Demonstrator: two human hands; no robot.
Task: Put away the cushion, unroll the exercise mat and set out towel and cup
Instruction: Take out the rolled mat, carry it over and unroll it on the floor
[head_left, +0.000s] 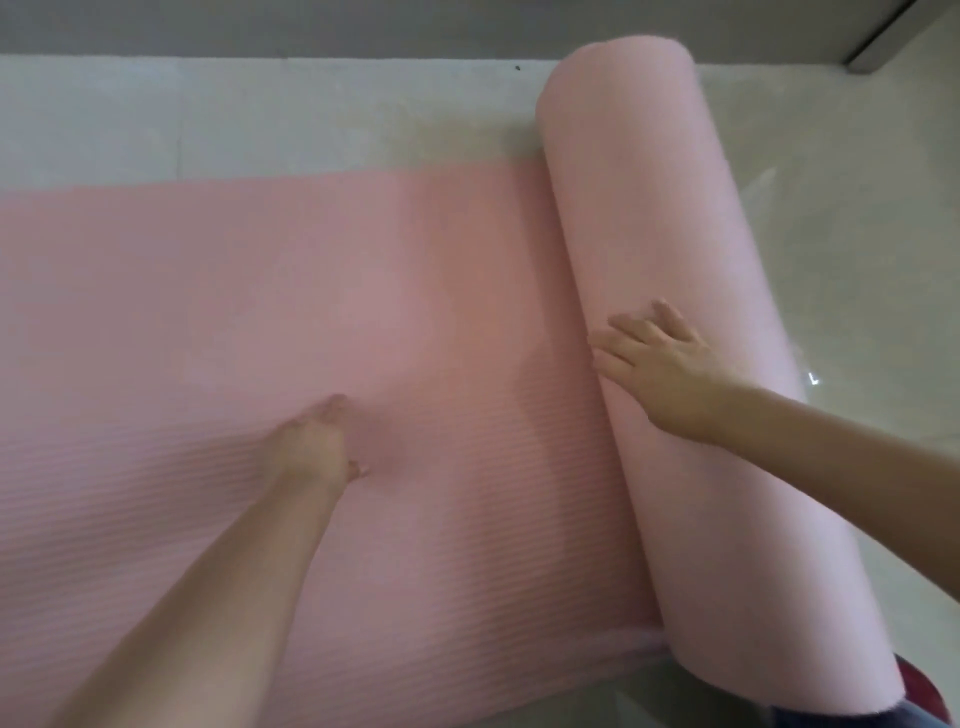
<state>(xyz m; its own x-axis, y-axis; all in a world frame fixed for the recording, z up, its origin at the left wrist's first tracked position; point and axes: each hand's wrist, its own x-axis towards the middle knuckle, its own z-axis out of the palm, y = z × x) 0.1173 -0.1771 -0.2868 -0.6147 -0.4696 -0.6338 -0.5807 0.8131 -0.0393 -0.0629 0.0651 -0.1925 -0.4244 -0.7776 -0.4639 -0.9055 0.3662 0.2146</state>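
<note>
A home floor: glossy pale tiles (857, 218), white rug (156, 119) (pink exercise mat (260, 291) spread over it).

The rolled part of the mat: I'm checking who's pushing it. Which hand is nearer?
Right. The right hand lies flat on the rolled part; the left hand presses the unrolled mat, apart from it.

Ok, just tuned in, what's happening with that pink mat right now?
A person is unrolling the pink exercise mat on the floor. The right hand lies flat on the rolled part, which is still thick. The left hand presses down on the ribbed stretch already laid flat. No cushion, towel or cup is in view.
</note>
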